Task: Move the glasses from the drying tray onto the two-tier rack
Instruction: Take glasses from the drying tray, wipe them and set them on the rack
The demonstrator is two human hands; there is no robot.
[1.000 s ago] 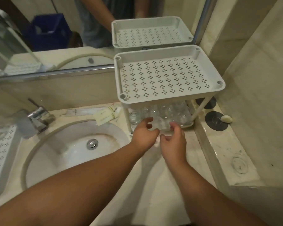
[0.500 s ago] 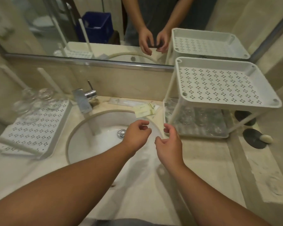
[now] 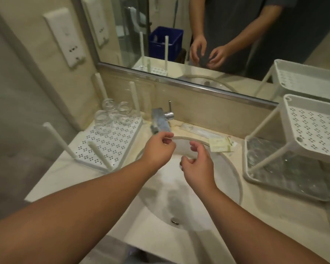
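Note:
Three clear glasses (image 3: 103,124) stand at the far corner of the white perforated drying tray (image 3: 111,147) on the left of the counter. The white two-tier rack (image 3: 311,134) stands at the right; its lower tier (image 3: 286,174) holds several clear glasses, its upper tier is bare. My left hand (image 3: 158,147) and my right hand (image 3: 197,164) hover over the sink, both empty with fingers loosely curled and apart. The left hand is nearer the tray, about a hand's width from its right edge.
A round white sink (image 3: 181,189) with a chrome faucet (image 3: 160,121) lies between tray and rack. Small packets (image 3: 220,144) lie on the counter behind the sink. A mirror (image 3: 198,35) runs along the back wall. White posts stick up from the tray's corners.
My hands left the rack's lower tier empty and moved left over the sink. The view swung left, bringing the drying tray and its glasses into sight.

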